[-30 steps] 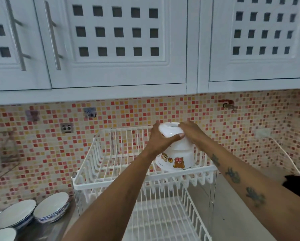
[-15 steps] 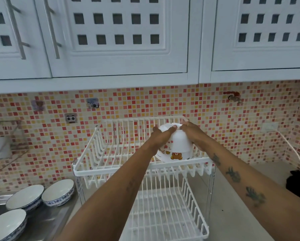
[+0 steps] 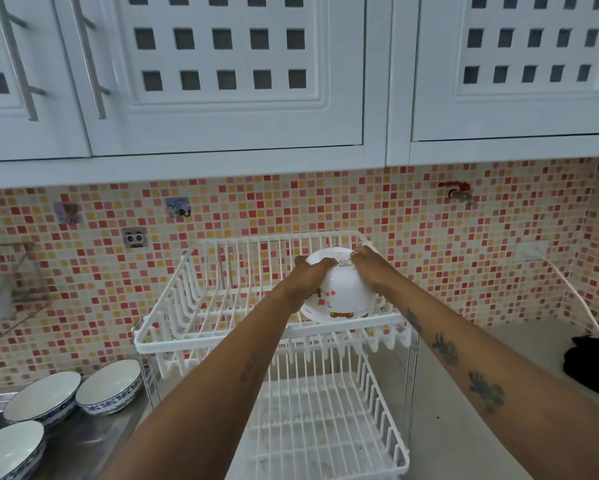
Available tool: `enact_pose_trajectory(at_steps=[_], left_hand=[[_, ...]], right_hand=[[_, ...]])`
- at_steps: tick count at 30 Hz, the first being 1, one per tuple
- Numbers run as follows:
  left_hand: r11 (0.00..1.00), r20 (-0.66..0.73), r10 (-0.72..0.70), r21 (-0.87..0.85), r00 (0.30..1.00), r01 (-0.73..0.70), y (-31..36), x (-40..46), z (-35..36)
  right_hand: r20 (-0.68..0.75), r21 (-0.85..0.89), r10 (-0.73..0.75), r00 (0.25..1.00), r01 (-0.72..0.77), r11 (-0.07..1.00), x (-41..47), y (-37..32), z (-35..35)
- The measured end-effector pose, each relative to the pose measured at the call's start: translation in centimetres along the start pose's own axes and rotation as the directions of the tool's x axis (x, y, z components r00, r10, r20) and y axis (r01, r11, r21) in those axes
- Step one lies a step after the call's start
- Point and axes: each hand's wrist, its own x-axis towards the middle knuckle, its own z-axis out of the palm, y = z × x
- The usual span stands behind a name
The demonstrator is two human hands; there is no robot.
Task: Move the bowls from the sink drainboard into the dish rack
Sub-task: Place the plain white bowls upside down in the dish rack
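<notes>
A white bowl with cartoon bear prints is upside down and tilted in the right end of the upper tier of the white wire dish rack. My left hand grips its left side and my right hand its right side, near the base. Three white bowls with blue patterned outsides stand upright on the steel drainboard at the lower left: one nearest the rack, one left of it, one at the front.
The rack's lower tier holds nothing. White wall cabinets hang overhead. A mosaic tile wall stands behind, with a red tap at the right. A white cable and a dark object lie on the right counter.
Both hands have lowered the bear bowl deeper into the upper tier and tipped its base toward me. The camera has tilted down, showing more of the drainboard bowls.
</notes>
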Motion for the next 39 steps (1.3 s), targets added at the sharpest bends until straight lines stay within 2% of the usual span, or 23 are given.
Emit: enact_pose_trajectory(at_steps=[4,11,14,17,22,27,32,36,39], left_hand=[[1.000,0.004,0.012,0.021,1.000,-0.012,0.1,-0.2,-0.1],[0.999,0.018,0.010,0.049,1.000,-0.011,0.3,-1.3,-0.5],[0.994,0.048,0.031,0.106,0.998,-0.036,0.8,-2.5,-0.8],[0.971,0.058,0.040,0.233,0.998,-0.052,1.2,-3.4,-1.7],[0.964,0.069,0.085,0.248,0.994,-0.099,1.7,-5.4,-4.6],[0.964,-0.064,0.186,0.202,0.980,-0.170,0.9,-8.0,-8.9],[0.980,-0.239,0.183,0.124,0.954,-0.156,-0.7,-9.8,-13.7],[0.976,-0.350,0.213,0.041,0.912,-0.212,-1.6,-11.4,-18.1],[0.977,-0.452,0.172,-0.034,0.876,-0.209,-2.5,-12.4,-21.6]], right_hand=[[0.003,-0.093,0.006,1.000,-0.006,0.996,0.0,0.1,0.1],[-0.003,-0.116,-0.010,1.000,0.009,0.993,-0.4,-0.1,0.2],[-0.120,-0.180,-0.070,0.990,0.048,0.983,-0.9,-0.3,0.5],[-0.261,-0.228,-0.169,0.950,0.110,0.967,-1.1,-0.7,0.5],[-0.345,-0.093,-0.226,0.911,0.207,0.974,-1.9,-1.9,0.2],[-0.321,0.018,-0.295,0.900,0.317,0.948,-3.5,-6.5,3.5],[-0.236,0.117,-0.379,0.895,0.414,0.903,-5.1,-11.8,8.5],[-0.136,0.242,-0.381,0.915,0.404,0.882,-6.2,-15.0,12.6],[-0.052,0.343,-0.383,0.922,0.377,0.860,-7.6,-17.4,15.3]])
